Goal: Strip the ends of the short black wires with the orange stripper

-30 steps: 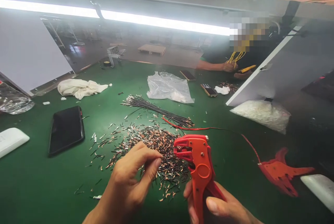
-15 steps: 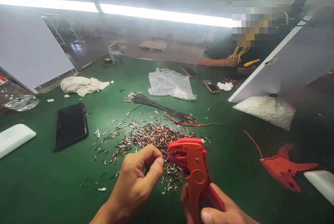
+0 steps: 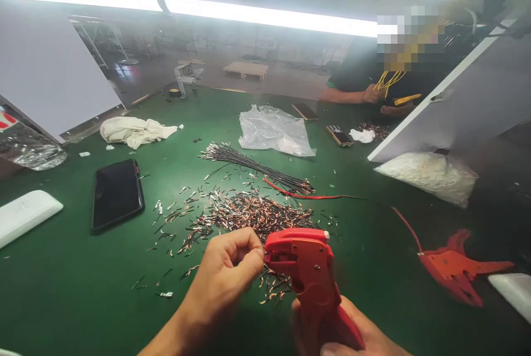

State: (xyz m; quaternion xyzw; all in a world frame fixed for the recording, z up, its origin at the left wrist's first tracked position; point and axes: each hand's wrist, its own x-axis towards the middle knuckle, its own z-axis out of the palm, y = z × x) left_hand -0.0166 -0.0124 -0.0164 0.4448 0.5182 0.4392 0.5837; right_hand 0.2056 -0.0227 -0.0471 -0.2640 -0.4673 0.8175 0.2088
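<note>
My right hand is wrapped around the handles of a red wire stripper, its jaws pointing left. The handles are squeezed close together. My left hand is closed in a pinch right at the mouth of the jaws. Between thumb and forefinger only a bit of a thin dark wire shows; the rest is hidden by the fingers. Behind the stripper lies a heap of short black and copper wire scraps. Beyond the heap, a bundle of black wires with bare copper ends rests on the green table.
A second red wire stripper lies at right, near a red cord. A phone, white cloth, clear plastic bag and filled bag surround the work. Across the table, a co-worker's hand holds yellow wires.
The stripper's handles have been squeezed together, and its body has tilted slightly. My left fingertips are now closer against the jaws. The whole view has shifted a little.
</note>
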